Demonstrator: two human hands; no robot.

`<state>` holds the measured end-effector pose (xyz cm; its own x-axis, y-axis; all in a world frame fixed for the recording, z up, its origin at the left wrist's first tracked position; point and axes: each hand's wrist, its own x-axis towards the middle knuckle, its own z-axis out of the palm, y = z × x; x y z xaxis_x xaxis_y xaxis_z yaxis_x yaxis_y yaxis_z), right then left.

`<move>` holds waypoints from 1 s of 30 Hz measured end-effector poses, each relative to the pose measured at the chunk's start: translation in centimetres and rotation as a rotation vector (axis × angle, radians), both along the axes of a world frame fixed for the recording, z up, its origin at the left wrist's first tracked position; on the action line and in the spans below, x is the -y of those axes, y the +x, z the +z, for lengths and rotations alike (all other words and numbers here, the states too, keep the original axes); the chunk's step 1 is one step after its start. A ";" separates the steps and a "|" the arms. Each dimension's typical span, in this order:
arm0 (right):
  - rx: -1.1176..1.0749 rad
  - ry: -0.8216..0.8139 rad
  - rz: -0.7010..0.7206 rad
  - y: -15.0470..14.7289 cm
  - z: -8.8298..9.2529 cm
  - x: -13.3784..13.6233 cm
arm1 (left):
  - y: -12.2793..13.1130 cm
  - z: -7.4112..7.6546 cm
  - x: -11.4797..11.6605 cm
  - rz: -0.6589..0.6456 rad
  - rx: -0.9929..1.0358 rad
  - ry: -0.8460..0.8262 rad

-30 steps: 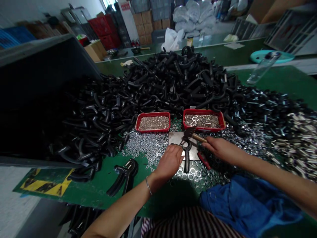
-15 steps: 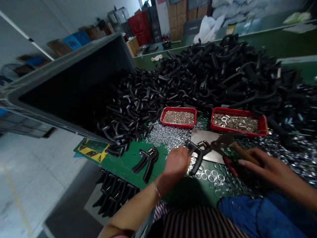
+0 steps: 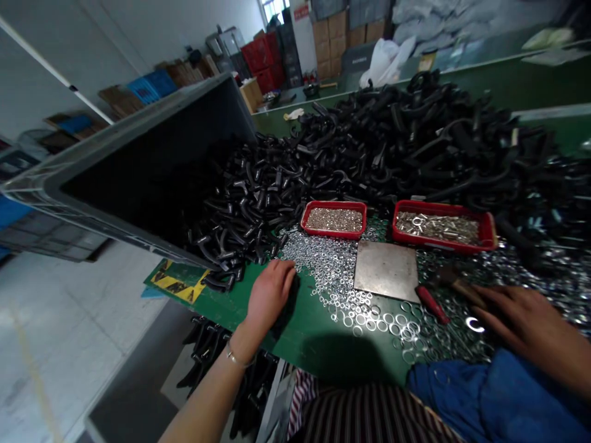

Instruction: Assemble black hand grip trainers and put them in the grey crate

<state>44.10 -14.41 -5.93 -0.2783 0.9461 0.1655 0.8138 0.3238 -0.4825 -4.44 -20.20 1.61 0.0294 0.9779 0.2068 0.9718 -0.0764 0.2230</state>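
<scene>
Green surface [image 3: 318, 347] bears the left hand [image 3: 270, 295], open and empty beside black plastic handles [image 3: 244, 234]; the right hand [image 3: 526, 326], also empty and relaxed, lies near a wooden-handled hammer [image 3: 459, 286] among steel washers [image 3: 545, 277].

No words or numbers are being read with certainty here: a small white-and-red sign [image 3: 301, 12] on the far pillar and a yellow-and-black sticker [image 3: 178, 281] on the bench edge are being seen (both are too small and blurred, unfortunately).
</scene>
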 end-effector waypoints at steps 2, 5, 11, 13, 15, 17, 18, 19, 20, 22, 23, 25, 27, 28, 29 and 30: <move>0.102 0.028 0.116 -1.3 1.3 0.5 | 2.0 -0.6 -3.9 -0.147 -0.090 -0.115; 0.083 0.047 0.142 -2.2 2.7 2.9 | 4.2 -2.2 -8.3 -0.206 -0.286 -0.256; 0.050 0.091 -0.006 1.8 2.8 6.2 | 4.7 -5.2 -10.6 -0.293 -0.384 -0.249; 0.034 0.130 -0.136 4.7 2.4 5.2 | 4.3 -5.8 -10.4 -0.284 -0.363 -0.243; 0.031 0.128 -0.280 7.8 1.9 3.2 | 3.9 -6.1 -10.4 -0.262 -0.287 -0.250; 0.100 0.053 -0.396 10.7 1.5 1.1 | 3.2 -6.1 -10.7 -0.253 -0.154 -0.248; 0.153 -0.006 -0.427 11.9 1.2 0.4 | 2.8 -5.9 -10.9 -0.253 -0.080 -0.236; 0.205 -0.066 -0.442 13.0 1.0 -0.1 | 2.4 -5.5 -11.1 -0.256 -0.006 -0.221; 0.244 -0.124 -0.440 14.0 0.8 -0.3 | 2.2 -5.0 -11.1 -0.254 0.066 -0.210; 0.272 -0.201 -0.422 15.3 0.2 -0.1 | 2.2 -3.8 -10.9 -0.212 0.220 -0.215; 0.274 -0.218 -0.416 15.8 -0.1 0.2 | 2.6 -3.2 -10.6 -0.170 0.301 -0.233; 0.267 -0.238 -0.425 16.2 -0.5 0.8 | 4.4 -2.2 -9.8 -0.087 0.453 -0.273; 0.182 -0.230 -0.458 16.1 -0.3 1.1 | 7.2 -1.7 -8.9 -0.068 0.564 -0.295; 0.093 -0.228 -0.481 15.8 0.0 1.1 | 8.8 -1.7 -8.6 -0.087 0.609 -0.303; -0.027 -0.235 -0.503 15.3 0.5 0.9 | 10.4 -1.9 -8.5 -0.115 0.653 -0.317; -0.171 -0.252 -0.513 14.7 1.2 0.7 | 12.0 -2.1 -8.4 -0.143 0.703 -0.335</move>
